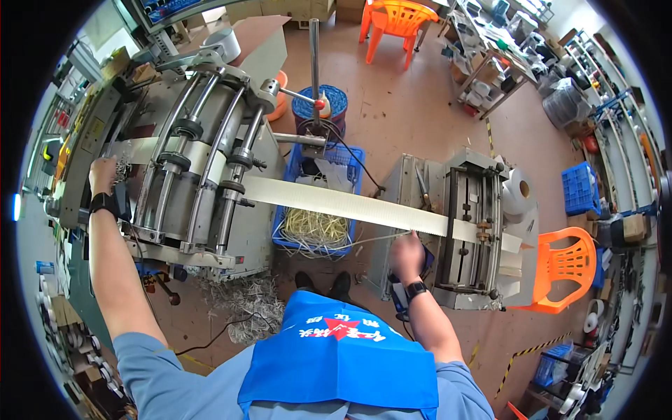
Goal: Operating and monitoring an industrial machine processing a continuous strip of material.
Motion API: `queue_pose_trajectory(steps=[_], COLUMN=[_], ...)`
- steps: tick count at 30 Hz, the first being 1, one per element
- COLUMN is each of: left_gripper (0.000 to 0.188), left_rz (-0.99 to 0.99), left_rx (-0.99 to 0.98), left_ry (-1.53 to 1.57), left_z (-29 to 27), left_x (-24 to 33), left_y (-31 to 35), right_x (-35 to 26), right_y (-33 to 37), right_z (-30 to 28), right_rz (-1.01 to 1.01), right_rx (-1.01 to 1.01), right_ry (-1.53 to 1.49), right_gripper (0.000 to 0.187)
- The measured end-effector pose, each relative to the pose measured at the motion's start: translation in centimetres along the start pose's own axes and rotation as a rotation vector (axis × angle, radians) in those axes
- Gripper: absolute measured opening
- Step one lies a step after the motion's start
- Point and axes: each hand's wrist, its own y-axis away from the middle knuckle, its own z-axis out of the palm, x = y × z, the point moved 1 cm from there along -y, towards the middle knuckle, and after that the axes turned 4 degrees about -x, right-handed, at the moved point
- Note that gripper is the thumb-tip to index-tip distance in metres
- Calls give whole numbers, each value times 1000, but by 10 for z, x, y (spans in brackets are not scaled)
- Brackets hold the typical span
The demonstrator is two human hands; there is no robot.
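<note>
The main thing here is a long, flat, cream-coloured strip with fine crosswise lines, stretched across the middle of the frame, sloping down a bit to the right. Its left end goes in among the rollers of a big grey metal roller machine at left, and its right end runs through a smaller grey metal machine with black bars right of centre.

The right hand is just below the strip, near the smaller machine. It's blurry, but the fingers look partly curled; a thin pale strand runs left from about there, and I can't tell if it's gripped. The left hand is way over at the roller machine's left side. Its fingers look bent, but I can't tell how far or whether they've got hold of anything.

Under the strip there's a blue plastic crate with a tangle of thin yellowish strands inside. Black-handled scissors lie above the strip, just left of the smaller machine. Further out: a white roll and an orange plastic chair at right, plus another orange chair up top.
</note>
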Motion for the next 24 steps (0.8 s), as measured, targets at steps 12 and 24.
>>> queue_pose_trajectory(steps=[12, 24], left_gripper=[40, 40], left_rz=[-82, 17], left_rx=[-67, 7], left_ry=[103, 152], left_z=[-15, -11], left_x=[16, 25], left_y=[24, 27], right_x=[141, 100], right_y=[22, -11], right_z=[61, 77], right_rz=[399, 123], right_rx=[-492, -457], right_ry=[552, 845], right_gripper=[19, 17])
